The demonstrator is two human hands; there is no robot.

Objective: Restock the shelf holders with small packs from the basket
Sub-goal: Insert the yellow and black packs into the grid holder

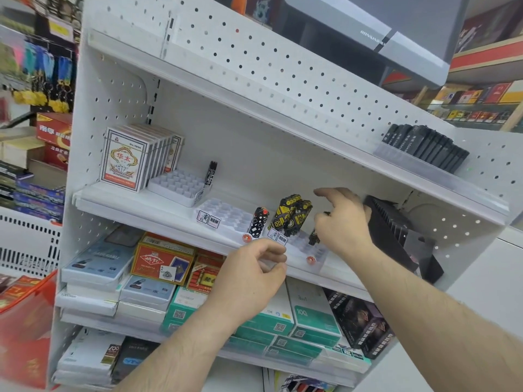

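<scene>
My left fingers (271,251) were curled in at the front lip of the middle shelf (135,206), thumb close under them; whether they pinched the clear holder (308,254) edge I could not tell. The left hand (249,267) sat just in front of that holder. On the holder's front I read a small white label (278,236) with "NBM" beside a Chinese character, and a round red sticker (311,260) sat on its near corner.

Past it, my right hand (343,222) was over the holder's far right side, forefinger stretched out to the left, the other fingers bent round a small dark pack (314,235) standing in the cells. Left of that hand, black and yellow packs (293,215) stood bunched at the holder's back row. Next left was a black pack with white squares (258,222) in a second holder (223,215), which bore its own "NBM" label.

Further left along the shelf stood a white cell tray (178,185) with one black pack (211,171) at its back edge, then a row of playing card boxes (124,159) marked "No.9995". Right of my right hand a black ribbed rack (393,224) leaned on the shelf. Above, the top shelf (283,120) carried black packs (427,145). I saw no basket anywhere.
</scene>
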